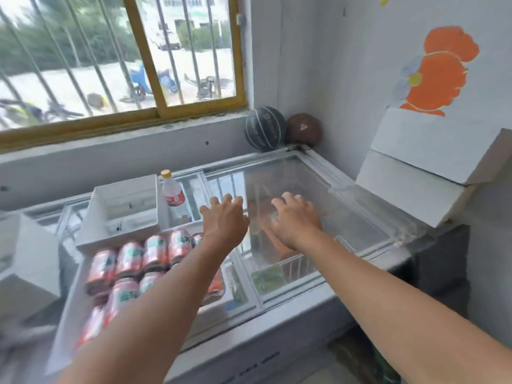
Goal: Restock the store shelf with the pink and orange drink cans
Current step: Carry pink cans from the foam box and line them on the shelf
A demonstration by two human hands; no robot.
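Several pink and orange drink cans (pixel 130 261) lie in rows in a white tray (pixel 66 325) on top of a chest freezer. My left hand (pixel 224 220) reaches out above the far right end of the cans, fingers spread and holding nothing. My right hand (pixel 295 220) hovers over the freezer's sliding glass lid (pixel 346 206), fingers straight and empty. My left forearm hides part of the cans. A clear plastic rack (pixel 371 206) stands on the glass at the right.
An empty white tray (pixel 124 212) and a small water bottle (pixel 173 192) stand behind the cans. Two balls (pixel 264 128) sit in the corner. White boxes (pixel 429 167) lean at the right wall and another (pixel 25 259) stands at the left. A barred window (pixel 119 56) is behind.
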